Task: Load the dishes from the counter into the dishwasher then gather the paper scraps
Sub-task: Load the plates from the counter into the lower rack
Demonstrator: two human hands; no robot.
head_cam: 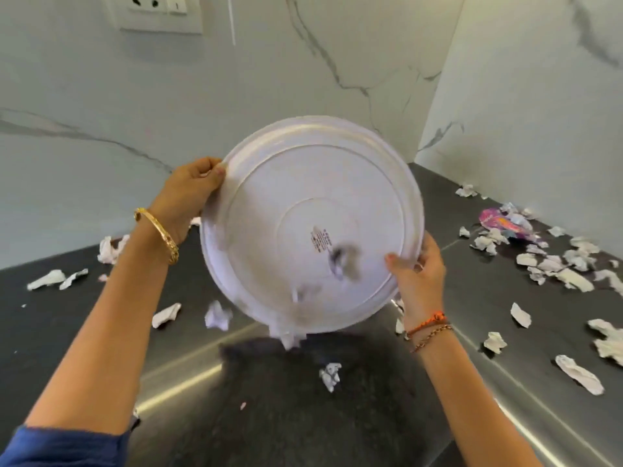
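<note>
Plate (303, 210) upright between hands, left hand (188, 193) top-left rim, right hand (419, 274) lower-right rim

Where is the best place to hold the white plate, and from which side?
Judging by its pose, hold the white plate at its rim, from opposite sides, as the left hand and right hand do: it is wide, tilted, underside towards the camera, so two edge grips probably steady it.

blurred: scraps (344, 261) at plate (269, 203) | stamp (321, 239) unreadable

paper scraps (569, 264) crowd counter (387, 416) right | near middle mostly open | walls (526, 96) behind
</note>
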